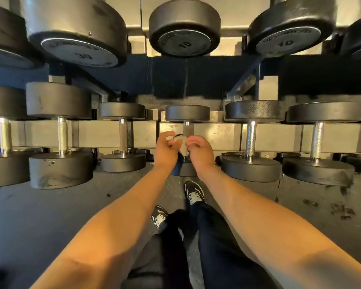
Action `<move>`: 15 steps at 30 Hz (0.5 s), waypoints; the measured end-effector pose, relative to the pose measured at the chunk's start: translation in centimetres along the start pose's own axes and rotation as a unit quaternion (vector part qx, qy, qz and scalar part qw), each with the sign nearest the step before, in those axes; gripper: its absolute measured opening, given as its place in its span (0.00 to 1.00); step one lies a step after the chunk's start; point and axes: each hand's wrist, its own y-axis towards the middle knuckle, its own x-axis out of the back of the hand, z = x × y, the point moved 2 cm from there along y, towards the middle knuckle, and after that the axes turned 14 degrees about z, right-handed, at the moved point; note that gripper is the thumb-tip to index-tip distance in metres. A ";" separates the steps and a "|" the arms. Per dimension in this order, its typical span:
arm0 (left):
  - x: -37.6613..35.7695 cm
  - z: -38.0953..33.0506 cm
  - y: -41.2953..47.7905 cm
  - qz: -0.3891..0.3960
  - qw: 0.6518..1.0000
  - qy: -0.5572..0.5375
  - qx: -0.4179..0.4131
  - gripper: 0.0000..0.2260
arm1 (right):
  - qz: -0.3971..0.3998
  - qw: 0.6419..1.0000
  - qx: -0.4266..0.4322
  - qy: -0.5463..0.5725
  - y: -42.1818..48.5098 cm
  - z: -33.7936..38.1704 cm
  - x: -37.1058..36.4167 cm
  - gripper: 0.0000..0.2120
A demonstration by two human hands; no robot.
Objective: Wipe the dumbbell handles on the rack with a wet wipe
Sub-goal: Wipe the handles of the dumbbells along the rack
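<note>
On the rack (117, 134), a small dumbbell handle (187, 127) is being wiped. Just below it, the wet wipe (182, 145) seems pinched by both curled hands, left (166, 150) and right (200, 152). Next, the neighbouring handle should be rubbed.

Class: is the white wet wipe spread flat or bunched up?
Bunched: the white wet wipe hangs crumpled, pinched between left hand and right hand.
</note>
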 end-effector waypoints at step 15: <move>-2.0 3.2 8.5 0.021 0.988 0.134 -0.070 0.05 | -0.076 0.985 0.064 -0.141 5.5 -5.4 -0.3 0.19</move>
